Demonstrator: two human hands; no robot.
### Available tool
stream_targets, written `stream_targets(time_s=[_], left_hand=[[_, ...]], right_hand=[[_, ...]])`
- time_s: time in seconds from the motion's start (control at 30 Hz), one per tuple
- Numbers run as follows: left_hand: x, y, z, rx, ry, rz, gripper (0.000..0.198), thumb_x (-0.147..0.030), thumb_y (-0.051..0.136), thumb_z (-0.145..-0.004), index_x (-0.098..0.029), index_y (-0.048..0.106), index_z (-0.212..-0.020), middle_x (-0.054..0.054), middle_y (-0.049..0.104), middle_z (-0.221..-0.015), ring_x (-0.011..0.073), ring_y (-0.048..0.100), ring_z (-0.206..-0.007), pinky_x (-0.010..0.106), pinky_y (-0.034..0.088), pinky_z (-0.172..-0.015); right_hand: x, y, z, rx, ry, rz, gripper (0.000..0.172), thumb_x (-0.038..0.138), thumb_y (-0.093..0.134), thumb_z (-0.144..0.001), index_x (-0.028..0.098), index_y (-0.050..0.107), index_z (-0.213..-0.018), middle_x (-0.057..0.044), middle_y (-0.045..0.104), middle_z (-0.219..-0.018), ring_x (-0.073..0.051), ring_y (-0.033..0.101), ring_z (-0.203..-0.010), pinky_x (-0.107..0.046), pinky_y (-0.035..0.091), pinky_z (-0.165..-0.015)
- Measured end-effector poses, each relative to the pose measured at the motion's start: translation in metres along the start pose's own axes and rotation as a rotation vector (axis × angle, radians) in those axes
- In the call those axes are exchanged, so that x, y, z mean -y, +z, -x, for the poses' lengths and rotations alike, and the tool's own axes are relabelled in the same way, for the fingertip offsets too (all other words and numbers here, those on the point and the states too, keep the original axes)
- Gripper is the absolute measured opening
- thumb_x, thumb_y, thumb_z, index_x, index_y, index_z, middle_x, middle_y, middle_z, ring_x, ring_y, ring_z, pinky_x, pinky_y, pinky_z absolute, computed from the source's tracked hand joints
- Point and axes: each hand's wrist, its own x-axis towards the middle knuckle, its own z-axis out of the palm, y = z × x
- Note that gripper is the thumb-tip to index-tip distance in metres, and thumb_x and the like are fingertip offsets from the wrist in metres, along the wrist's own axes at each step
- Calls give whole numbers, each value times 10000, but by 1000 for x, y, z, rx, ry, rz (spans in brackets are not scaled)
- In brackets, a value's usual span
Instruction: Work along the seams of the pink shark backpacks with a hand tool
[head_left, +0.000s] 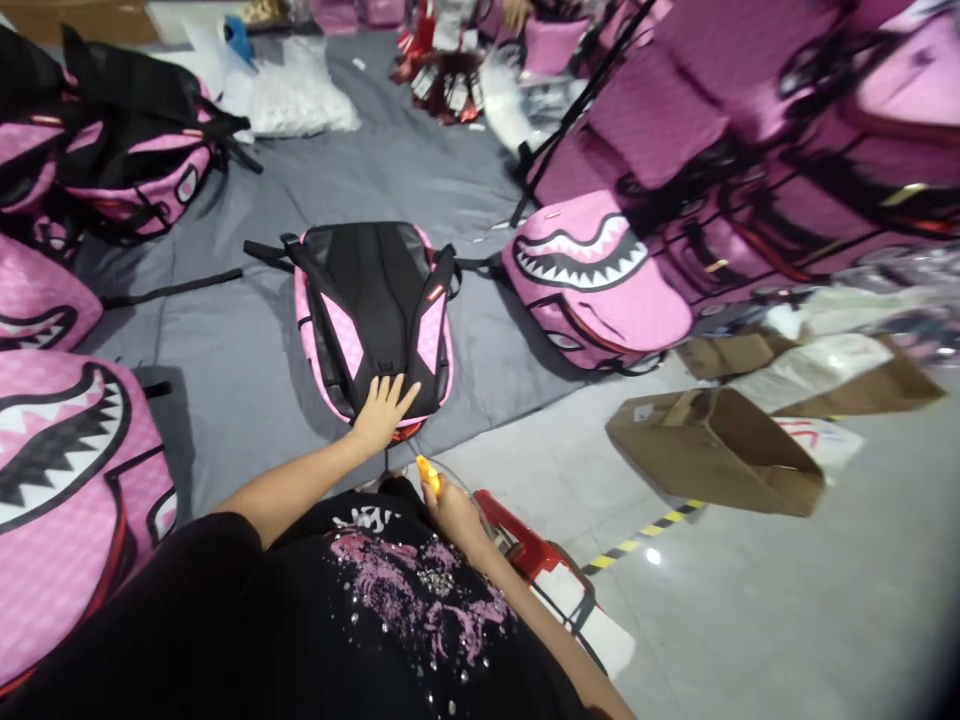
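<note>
A black and pink backpack (369, 290) lies on the grey cloth with its strap side up. My left hand (384, 412) rests flat on its lower end, fingers spread. Just below the backpack, near my body, my right hand (450, 508) is closed around a small yellow tool (428, 474), whose thin tip points toward the backpack's bottom edge. A bit of red shows at that edge, beside the tool. Whether the tip touches anything is too small to tell.
Pink shark-mouth backpacks lie at the left (142, 440) and right (600, 285), with more piled behind. On the floor at the right are an open cardboard box (675, 450) and a red and white object (525, 540). Another person's hand (516, 14) shows at the top.
</note>
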Motion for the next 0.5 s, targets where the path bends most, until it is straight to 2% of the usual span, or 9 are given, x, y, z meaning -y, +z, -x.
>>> stream_targets(time_s=[0.07, 0.13, 0.2, 0.27, 0.33, 0.4, 0.43, 0.47, 0.5], left_hand=[[0, 2, -26, -44, -9, -9, 788, -17, 591, -748, -182, 426, -1501, 194, 385, -1561, 361, 283, -1489, 582, 131, -1224], [-8, -8, -50, -107, -22, -24, 780, -18, 554, -769, -192, 401, -1514, 177, 536, -1448, 324, 445, -1399, 560, 217, -1207], [-24, -29, -70, -173, -55, -42, 757, -55, 535, -813, -204, 360, -1535, 143, 679, -1251, 282, 604, -1230, 513, 339, -1158], [-42, -57, -85, -274, -109, -6, 751, -159, 556, -866, -234, 287, -1564, 110, 725, -1137, 254, 676, -1083, 435, 461, -1059], [-56, -83, -93, -488, -133, 165, 779, -245, 594, -874, -280, 250, -1573, 88, 692, -1236, 227, 672, -1090, 348, 505, -997], [-60, -95, -93, -786, -102, 425, 807, -262, 615, -862, -301, 232, -1571, 68, 556, -1445, 198, 602, -1226, 285, 474, -1039], [-57, -94, -89, -912, -92, 530, 797, -274, 596, -874, -292, 211, -1573, 66, 472, -1520, 188, 548, -1296, 278, 441, -1080], [-53, -88, -81, -986, -100, 585, 771, -302, 553, -902, -269, 181, -1576, 77, 408, -1562, 184, 500, -1346, 293, 413, -1115], [-46, -78, -71, -1005, -127, 605, 725, -339, 493, -934, -239, 170, -1575, 98, 399, -1564, 186, 487, -1358, 322, 408, -1127]], right_hand=[[2, 0, -3, -69, 10, -72, 336, 362, 410, -1014, 149, 618, -1170, -102, 753, -907, -215, 732, -850, -249, 448, -628], [7, -4, -6, -156, 13, -133, 332, 343, 410, -1008, 126, 630, -1129, -111, 749, -873, -222, 734, -822, -252, 452, -614], [13, -12, -8, -248, -2, -191, 341, 333, 392, -1006, 110, 625, -1117, -119, 744, -850, -235, 733, -800, -263, 460, -614], [17, -23, -7, -324, -45, -250, 378, 351, 349, -1012, 119, 593, -1185, -115, 745, -890, -234, 732, -825, -271, 480, -654], [17, -30, -3, -396, -132, -308, 426, 394, 325, -1009, 142, 551, -1267, -113, 744, -977, -234, 727, -886, -281, 498, -725], [14, -30, 1, -476, -259, -365, 483, 459, 341, -983, 144, 550, -1283, -126, 742, -1005, -247, 725, -881, -300, 509, -755], [11, -27, 2, -508, -316, -395, 510, 493, 349, -966, 141, 568, -1263, -131, 745, -975, -252, 725, -840, -306, 514, -739], [7, -22, 3, -524, -360, -422, 535, 524, 351, -952, 137, 589, -1234, -132, 747, -919, -255, 723, -780, -310, 516, -704], [2, -17, 2, -526, -387, -439, 559, 548, 344, -943, 130, 606, -1207, -132, 744, -858, -256, 715, -721, -312, 513, -666]])
